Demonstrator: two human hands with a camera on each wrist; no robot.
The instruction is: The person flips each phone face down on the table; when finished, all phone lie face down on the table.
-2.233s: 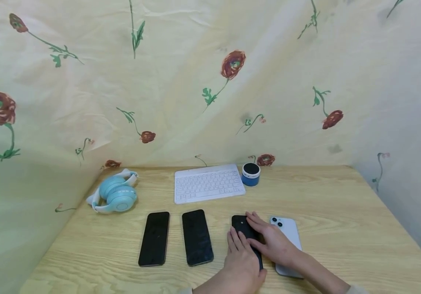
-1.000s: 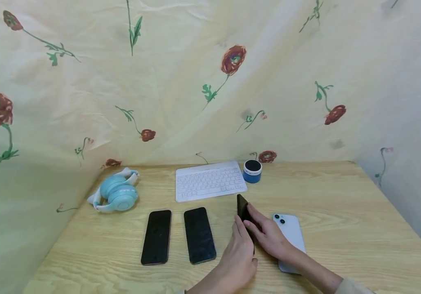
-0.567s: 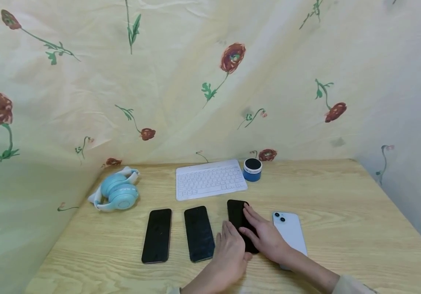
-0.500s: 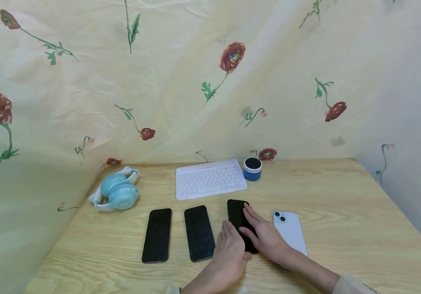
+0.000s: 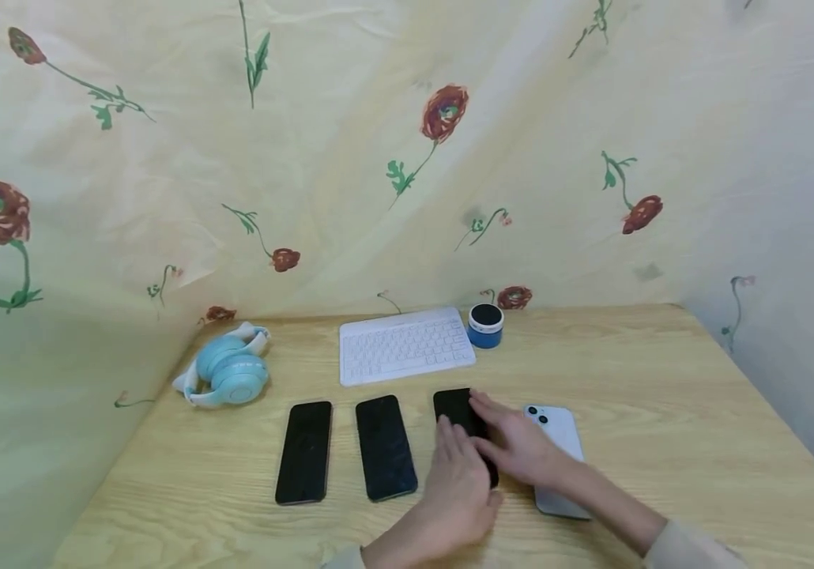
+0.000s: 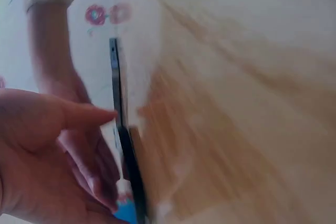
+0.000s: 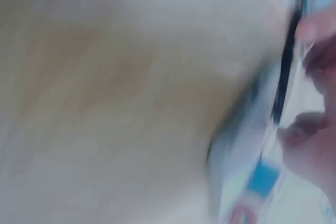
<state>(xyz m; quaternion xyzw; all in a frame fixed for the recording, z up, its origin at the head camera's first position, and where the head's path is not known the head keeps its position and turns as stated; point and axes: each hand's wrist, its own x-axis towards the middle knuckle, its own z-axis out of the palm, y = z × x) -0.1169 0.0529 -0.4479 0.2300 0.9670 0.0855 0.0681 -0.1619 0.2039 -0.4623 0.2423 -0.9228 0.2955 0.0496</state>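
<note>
A black phone (image 5: 453, 405) lies flat on the wooden table, its dark glossy face up, with both hands at it. My left hand (image 5: 455, 482) lies over its lower left part, fingers straight. From the right, my right hand (image 5: 524, 444) touches the long edge, and its fingertips are near the top corner. In the left wrist view the left thumb (image 6: 97, 116) extends toward a thin dark phone edge. The right wrist view is blurred; fingers (image 7: 317, 27) meet a dark edge there. The hands cover the phone's lower part.
Two more black phones (image 5: 305, 452) (image 5: 386, 448) lie to the left, and a white phone (image 5: 556, 435) with two camera lenses lies partly under the right forearm. Farther back are blue headphones (image 5: 229, 370), a white keyboard (image 5: 407, 348) and a small blue speaker (image 5: 485, 325). A floral cloth (image 5: 350, 158) hangs behind.
The black phone lay camera side up, was tipped onto its edge between both hands, then laid down with the other face up. Since then my left hand has shifted right over it.
</note>
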